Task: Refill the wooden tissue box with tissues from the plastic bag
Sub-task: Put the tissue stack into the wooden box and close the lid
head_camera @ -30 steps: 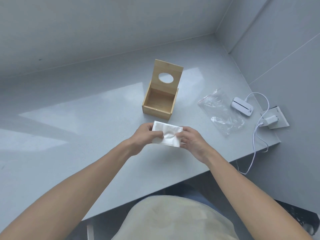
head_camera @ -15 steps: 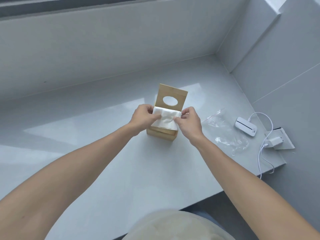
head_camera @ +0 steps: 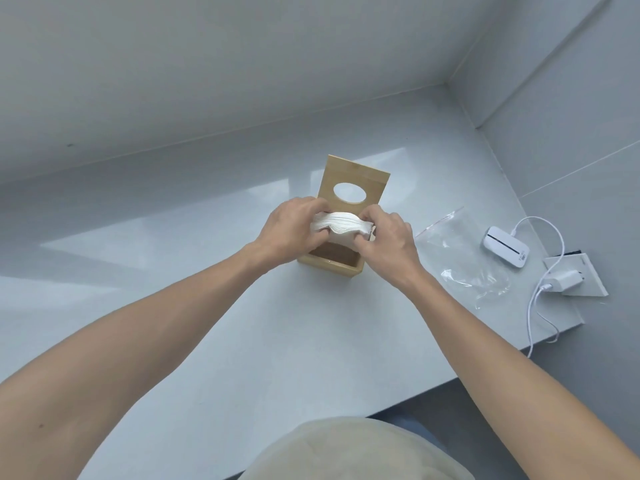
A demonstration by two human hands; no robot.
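Loading step: left hand (head_camera: 289, 230) and right hand (head_camera: 388, 237) each pinched an end of the tissue stack (head_camera: 341, 225) over the open wooden tissue box (head_camera: 330, 263), no tissues visible inside yet. Next: lower it in flat, then shut the lid (head_camera: 353, 183) (oval slot). Plastic bag (head_camera: 460, 258) at 3 o'clock looked empty.

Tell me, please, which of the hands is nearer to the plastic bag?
Right. The right hand grips the tissues' end beside the bag; the left hand holds the far end.
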